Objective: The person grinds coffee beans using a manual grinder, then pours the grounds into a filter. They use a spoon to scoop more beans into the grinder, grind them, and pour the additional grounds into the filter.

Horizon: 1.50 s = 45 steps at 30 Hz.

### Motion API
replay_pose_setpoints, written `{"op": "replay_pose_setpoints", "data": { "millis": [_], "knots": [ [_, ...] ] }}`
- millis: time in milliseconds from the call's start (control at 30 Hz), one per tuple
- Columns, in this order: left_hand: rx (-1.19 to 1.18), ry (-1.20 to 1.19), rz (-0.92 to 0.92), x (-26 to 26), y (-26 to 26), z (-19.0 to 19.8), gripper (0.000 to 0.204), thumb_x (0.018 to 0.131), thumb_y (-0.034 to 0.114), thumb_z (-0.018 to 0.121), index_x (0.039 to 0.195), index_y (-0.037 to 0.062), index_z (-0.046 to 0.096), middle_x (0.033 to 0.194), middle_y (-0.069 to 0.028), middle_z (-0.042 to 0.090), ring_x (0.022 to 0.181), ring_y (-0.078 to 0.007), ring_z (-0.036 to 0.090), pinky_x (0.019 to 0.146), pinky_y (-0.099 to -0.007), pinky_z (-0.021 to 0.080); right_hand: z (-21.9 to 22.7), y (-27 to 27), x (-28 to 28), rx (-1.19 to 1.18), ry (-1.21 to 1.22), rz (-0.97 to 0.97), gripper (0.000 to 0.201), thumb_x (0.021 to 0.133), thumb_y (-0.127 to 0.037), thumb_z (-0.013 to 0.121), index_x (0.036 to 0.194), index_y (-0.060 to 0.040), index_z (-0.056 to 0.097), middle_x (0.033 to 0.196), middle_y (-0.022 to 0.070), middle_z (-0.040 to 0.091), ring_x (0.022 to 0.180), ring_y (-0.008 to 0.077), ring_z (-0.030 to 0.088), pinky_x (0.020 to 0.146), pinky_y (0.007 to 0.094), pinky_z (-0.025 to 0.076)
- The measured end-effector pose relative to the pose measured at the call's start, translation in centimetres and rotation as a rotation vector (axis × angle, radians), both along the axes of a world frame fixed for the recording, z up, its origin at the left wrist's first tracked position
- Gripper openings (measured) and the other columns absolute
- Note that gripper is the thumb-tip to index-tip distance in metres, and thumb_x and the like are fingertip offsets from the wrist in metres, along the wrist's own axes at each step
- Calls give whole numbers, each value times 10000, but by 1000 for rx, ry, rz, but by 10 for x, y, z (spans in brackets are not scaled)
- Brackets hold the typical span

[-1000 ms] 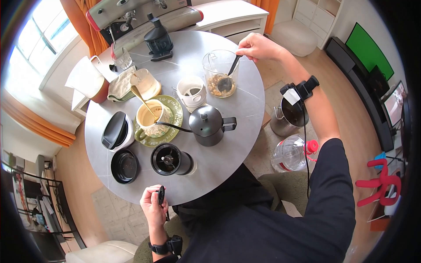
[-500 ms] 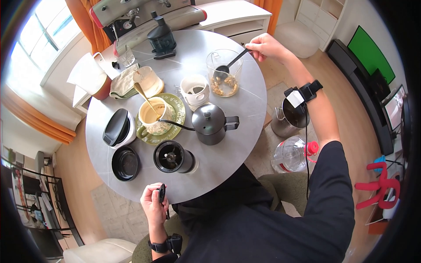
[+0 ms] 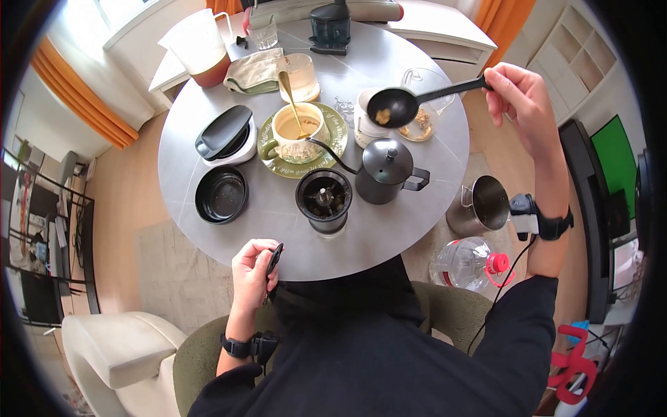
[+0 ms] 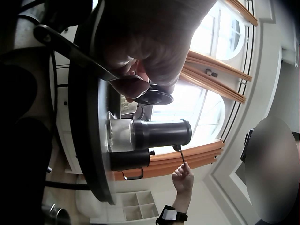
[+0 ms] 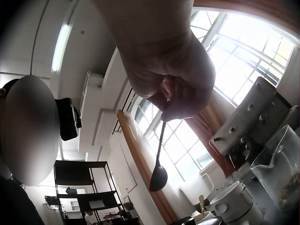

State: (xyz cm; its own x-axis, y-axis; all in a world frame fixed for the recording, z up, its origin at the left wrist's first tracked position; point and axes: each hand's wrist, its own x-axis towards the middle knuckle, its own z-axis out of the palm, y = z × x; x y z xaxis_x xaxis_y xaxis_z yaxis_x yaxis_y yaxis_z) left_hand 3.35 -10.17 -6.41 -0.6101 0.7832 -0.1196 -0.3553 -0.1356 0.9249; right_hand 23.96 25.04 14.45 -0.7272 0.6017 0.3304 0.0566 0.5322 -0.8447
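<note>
My right hand (image 3: 521,104) pinches the end of a black spoon's handle. The deep-bowled spoon (image 3: 399,109) hangs above the table with a few yellowish pieces (image 3: 383,116) in it. Behind it, partly hidden, stands a clear glass jug (image 5: 276,161) with more such pieces at the bottom. Near the table's front edge, my left hand (image 3: 251,274) holds a crank handle (image 3: 275,258) with a round black end. An uncapped black hand grinder (image 3: 324,219) with a clear base stands upright between the hands. Dark bits show around its central shaft.
Right of the grinder is a black gooseneck kettle (image 3: 387,174). A cup (image 3: 300,132) with a gold spoon sits on a green saucer (image 3: 337,142). A black round dish (image 3: 221,194) and a white lidded container (image 3: 233,139) stand left. A pot (image 3: 479,205) and bottle (image 3: 462,264) are beside the table.
My right hand has lifted the spoon out of the glass jug and brought it nearer, with pieces in its bowl. The head view has tilted down. My left hand still holds the crank handle.
</note>
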Motion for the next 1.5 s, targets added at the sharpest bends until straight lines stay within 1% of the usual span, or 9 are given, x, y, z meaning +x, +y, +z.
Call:
{"op": "replay_pose_setpoints", "data": {
  "millis": [167,300,433,700,933,1033,1133,1367,1500],
  "knots": [
    [-10,81,-12,0,0,-1,185,983,173,507,945,-6,537,984,-140,593,478,-55,409,354,-173,321,1,-54,-14,68,-8,133,221,959,-141,547,812,20,587,629,25,561,507,61,509,469,190,401],
    [18,-6,-18,0,-1,-1,95,952,76,534,948,-10,575,1005,-95,589,502,-50,426,385,-179,341,2,-82,-18,206,35,124,168,937,-84,569,816,30,584,627,20,560,527,61,523,486,190,410],
    [32,-17,-13,0,-1,0,91,950,71,534,943,-11,574,1007,-92,589,497,-50,426,389,-179,343,-3,-89,-20,513,115,102,121,825,-39,687,767,39,614,618,50,586,551,81,565,509,224,446],
    [44,-26,-20,0,0,1,89,947,72,541,936,-12,570,993,-90,594,498,-49,434,390,-178,349,-5,-87,-18,872,158,241,90,775,-11,695,788,27,615,648,105,617,514,197,571,491,259,435],
    [29,-21,-20,-1,0,-1,84,944,68,544,941,-12,571,996,-90,595,499,-47,433,395,-177,348,3,-81,-11,1058,247,81,130,724,-3,746,779,-2,627,627,92,596,520,198,574,487,274,443],
    [14,-6,-30,0,-1,1,85,944,67,546,949,-13,573,991,-85,596,504,-44,432,399,-175,345,1,-61,7,728,196,-182,88,790,2,709,813,29,629,647,61,604,549,123,562,505,252,441],
    [-12,8,-36,0,2,3,87,943,73,555,955,-10,577,975,-73,600,509,-37,429,402,-172,342,-1,-55,11,513,274,-99,75,815,0,694,825,39,630,654,46,606,558,92,552,509,241,439],
    [-54,33,-39,2,2,6,143,956,134,550,940,-7,567,973,-85,605,511,-40,423,391,-170,342,4,-76,-38,930,263,389,174,693,-67,784,796,-16,653,664,76,612,519,200,554,492,284,446],
    [-34,41,-35,2,1,3,168,962,154,540,928,-10,558,988,-104,605,510,-47,422,385,-171,345,23,-71,-45,1077,128,508,197,668,-105,770,794,-15,648,677,84,626,584,228,605,522,296,451]
  ]
}}
